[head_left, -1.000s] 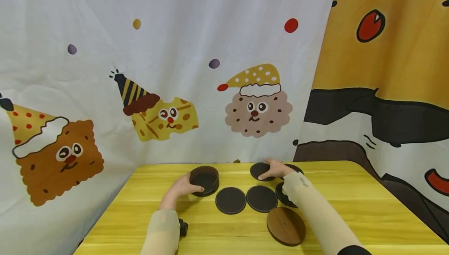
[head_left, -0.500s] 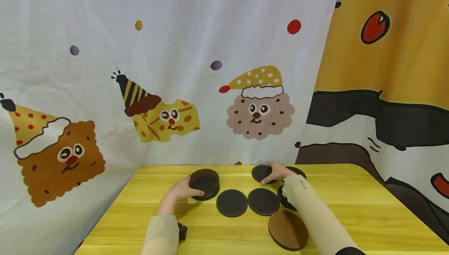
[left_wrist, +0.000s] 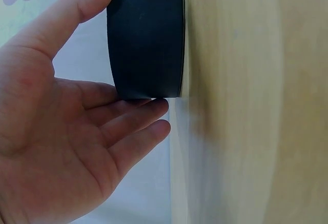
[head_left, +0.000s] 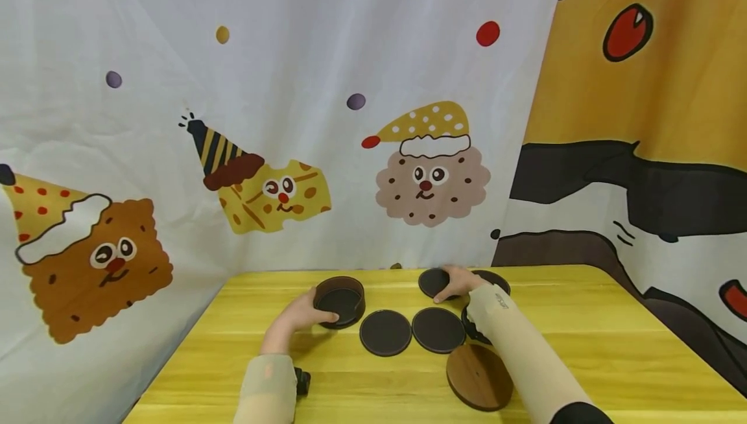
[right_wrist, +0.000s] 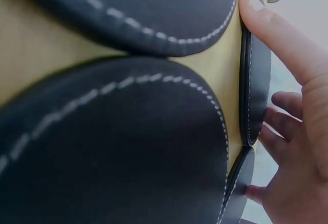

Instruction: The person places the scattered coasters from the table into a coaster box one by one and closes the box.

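Note:
My left hand point(head_left: 299, 315) holds a dark round coaster holder point(head_left: 358, 299) at its left side, and the thumb lies at its rim. In the left wrist view the black outer wall of the holder point(left_wrist: 146, 44) sits between thumb and fingers. At the back of the table my right hand point(head_left: 460, 281) grips a black round coaster point(head_left: 430, 282) by its edges. The right wrist view shows this stitched coaster point(right_wrist: 260, 80) lying between thumb and fingers, with one finger touching a neighbouring coaster point(right_wrist: 240, 188). The coaster holder has a black bottom or coaster inside; I cannot tell which.
Two black coasters, a left one point(head_left: 386, 332) and a right one point(head_left: 439, 330), lie side by side in front. Another coaster point(head_left: 497, 281) is partly behind the right wrist, and one more is mostly covered by the sleeve. Nearer lies a brown wooden disc point(head_left: 480, 377).
The head view shifts slightly. The right thumb has slid a little to the right over the coaster; the left hand keeps its hold on the coaster holder.

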A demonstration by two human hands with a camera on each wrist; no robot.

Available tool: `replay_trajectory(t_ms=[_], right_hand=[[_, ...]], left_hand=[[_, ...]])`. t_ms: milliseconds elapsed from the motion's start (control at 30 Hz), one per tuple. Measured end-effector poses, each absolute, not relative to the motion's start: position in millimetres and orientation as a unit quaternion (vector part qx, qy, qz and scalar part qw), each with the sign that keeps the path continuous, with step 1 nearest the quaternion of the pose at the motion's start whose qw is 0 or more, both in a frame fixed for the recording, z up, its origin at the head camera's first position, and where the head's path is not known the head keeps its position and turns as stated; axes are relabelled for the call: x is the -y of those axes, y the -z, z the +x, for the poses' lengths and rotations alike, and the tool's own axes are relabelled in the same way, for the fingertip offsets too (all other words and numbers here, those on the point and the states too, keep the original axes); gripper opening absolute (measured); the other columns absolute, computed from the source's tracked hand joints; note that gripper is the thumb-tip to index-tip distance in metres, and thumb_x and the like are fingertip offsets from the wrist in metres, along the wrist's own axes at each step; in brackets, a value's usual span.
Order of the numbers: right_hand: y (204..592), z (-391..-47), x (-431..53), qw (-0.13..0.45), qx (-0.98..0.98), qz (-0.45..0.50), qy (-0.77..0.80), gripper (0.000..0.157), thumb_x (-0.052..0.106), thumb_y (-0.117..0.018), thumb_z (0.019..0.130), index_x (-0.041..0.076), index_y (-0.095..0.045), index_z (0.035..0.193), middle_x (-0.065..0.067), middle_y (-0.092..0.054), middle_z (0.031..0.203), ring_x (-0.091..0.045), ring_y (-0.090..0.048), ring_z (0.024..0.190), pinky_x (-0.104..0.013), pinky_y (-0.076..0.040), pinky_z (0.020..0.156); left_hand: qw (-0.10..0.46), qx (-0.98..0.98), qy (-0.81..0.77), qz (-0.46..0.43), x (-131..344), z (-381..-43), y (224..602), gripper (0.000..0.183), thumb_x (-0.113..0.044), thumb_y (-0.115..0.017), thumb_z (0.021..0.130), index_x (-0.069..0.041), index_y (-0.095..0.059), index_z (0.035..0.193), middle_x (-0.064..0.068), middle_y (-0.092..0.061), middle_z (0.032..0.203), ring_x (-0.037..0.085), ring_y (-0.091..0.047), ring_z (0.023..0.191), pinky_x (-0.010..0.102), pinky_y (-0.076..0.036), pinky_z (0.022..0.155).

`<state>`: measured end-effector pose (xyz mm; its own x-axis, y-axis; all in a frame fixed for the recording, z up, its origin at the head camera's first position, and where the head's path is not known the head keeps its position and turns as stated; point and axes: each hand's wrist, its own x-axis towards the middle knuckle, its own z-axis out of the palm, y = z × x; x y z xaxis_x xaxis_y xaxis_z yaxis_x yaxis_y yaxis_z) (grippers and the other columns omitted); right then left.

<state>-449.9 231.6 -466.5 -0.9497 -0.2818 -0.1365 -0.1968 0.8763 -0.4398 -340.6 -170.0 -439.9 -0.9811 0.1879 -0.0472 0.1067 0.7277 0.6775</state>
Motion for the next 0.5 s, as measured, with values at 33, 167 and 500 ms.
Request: replay_trajectory(t_ms=[33, 167, 500], right_hand=[[465.8, -449.2, -231.2, 0.095, -0.964, -0.124, 0.217, 0.103, 0.040, -0.085, 0.073, -0.006, -0.032, 0.148, -0.029, -0.036, 0.146, -0.046, -0.036, 0.132, -0.057, -0.034, 0.104], [466.2, -448.8, -230.8, 0.083, -0.963, -0.133, 0.221, 0.103, 0.043, -0.086, 0.070, -0.006, -0.037, 0.145, -0.028, -0.040, 0.143, -0.046, -0.039, 0.129, -0.057, -0.036, 0.102], [463.3, -447.6, -231.9, 0.075, -0.950, -0.150, 0.264, 0.095, 0.035, -0.088, 0.069, -0.006, -0.043, 0.142, -0.027, -0.044, 0.142, -0.044, -0.042, 0.129, -0.054, -0.038, 0.102]], left_hand=[[0.056, -0.928, -0.360, 0.079, 169.9, -340.6, 439.4, 0.097, -0.032, -0.078, 0.082, 0.012, -0.021, 0.149, 0.034, -0.032, 0.147, 0.050, -0.035, 0.131, 0.060, -0.034, 0.102], [0.055, -0.928, -0.359, 0.080, 169.7, -339.8, 437.6, 0.097, -0.031, -0.077, 0.082, 0.012, -0.021, 0.149, 0.034, -0.032, 0.147, 0.050, -0.035, 0.131, 0.060, -0.034, 0.102], [0.053, -0.925, -0.366, 0.090, 170.5, -337.5, 437.1, 0.097, -0.032, -0.078, 0.082, 0.013, -0.022, 0.148, 0.034, -0.033, 0.146, 0.051, -0.037, 0.130, 0.061, -0.035, 0.100]])
